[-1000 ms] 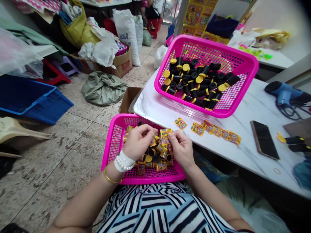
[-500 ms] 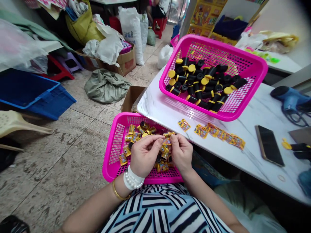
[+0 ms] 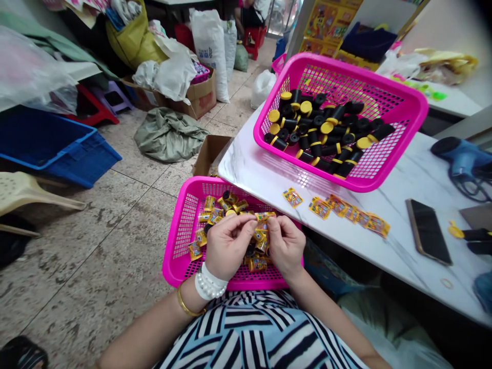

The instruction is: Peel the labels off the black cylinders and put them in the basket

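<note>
Over the lower pink basket [image 3: 175, 256], my left hand [image 3: 230, 243] and my right hand [image 3: 285, 246] pinch a small yellow printed wrapper [image 3: 263, 217] between them, one at each side. Beneath them lie several yellow-wrapped small cylinders [image 3: 257, 264]. A larger pink basket [image 3: 417, 120] on the white table [image 3: 253, 174] holds many black cylinders with yellow caps [image 3: 314, 146]. Along the table edge lies a single yellow wrapper [image 3: 292, 198], with a row of overlapping wrappers [image 3: 357, 214] to its right.
A phone [image 3: 428, 230] and a blue hair dryer [image 3: 465, 161] lie on the table's right. A blue crate [image 3: 77, 159], a grey-green cloth [image 3: 169, 134], a cardboard box [image 3: 203, 97] and white sacks [image 3: 209, 48] stand or lie on the floor. A person sits far back.
The wrapper between my fingers is turned a little and now lies more level. My hands have barely moved, and the whole view has shifted slightly.
</note>
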### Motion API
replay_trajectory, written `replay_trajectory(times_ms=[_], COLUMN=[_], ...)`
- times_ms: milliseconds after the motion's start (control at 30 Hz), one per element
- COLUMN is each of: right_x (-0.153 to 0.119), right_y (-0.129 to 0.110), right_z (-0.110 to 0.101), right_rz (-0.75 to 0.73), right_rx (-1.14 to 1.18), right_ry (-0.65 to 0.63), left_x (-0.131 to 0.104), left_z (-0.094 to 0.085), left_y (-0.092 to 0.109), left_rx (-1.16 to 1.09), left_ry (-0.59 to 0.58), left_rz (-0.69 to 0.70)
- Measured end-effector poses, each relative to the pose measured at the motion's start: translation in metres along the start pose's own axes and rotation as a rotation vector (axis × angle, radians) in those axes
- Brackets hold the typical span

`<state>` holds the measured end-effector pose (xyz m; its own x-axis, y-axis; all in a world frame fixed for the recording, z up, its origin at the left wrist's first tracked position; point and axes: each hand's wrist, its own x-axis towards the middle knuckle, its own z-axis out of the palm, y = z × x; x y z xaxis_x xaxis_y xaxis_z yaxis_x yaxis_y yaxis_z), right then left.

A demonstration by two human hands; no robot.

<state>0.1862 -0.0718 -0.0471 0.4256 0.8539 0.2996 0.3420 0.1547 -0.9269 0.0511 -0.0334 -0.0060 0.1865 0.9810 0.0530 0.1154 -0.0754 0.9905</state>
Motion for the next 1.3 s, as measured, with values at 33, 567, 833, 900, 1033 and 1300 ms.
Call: replay_trajectory(times_ms=[33,567,833,900,1033,1300], right_x=[0.000,0.061,0.196,0.210,0.208,0.147], right_y=[0.000,-0.021,-0.006,0.002,0.008,-0.015], right_z=[0.000,-0.023,-0.139,-0.149,-0.142,-0.082], right_rz=[-0.021,-0.409,-0.155,-0.124,-0.103,0.133], right_rx=[-0.020,-0.275,-1.007,-0.968,-0.830,0.144], right_ry=[-0.017,-0.260,0.231,0.185,0.161,-0.295], left_x=[0.001,0.029,0.029,0.034,0.048,0.065], left_z=[0.000,-0.016,-0.020,-0.021,-0.021,-0.004], left_y=[0.000,-0.018,-0.021,-0.016,-0.008,-0.006], left_rx=[0.001,-0.403,-0.615,-0.662,-0.796,-0.918], left_ry=[0.006,-0.245,-0.263,-0.284,-0.294,-0.252], left_rz=[0.008,-0.615,-0.619,-0.644,-0.685,-0.715])
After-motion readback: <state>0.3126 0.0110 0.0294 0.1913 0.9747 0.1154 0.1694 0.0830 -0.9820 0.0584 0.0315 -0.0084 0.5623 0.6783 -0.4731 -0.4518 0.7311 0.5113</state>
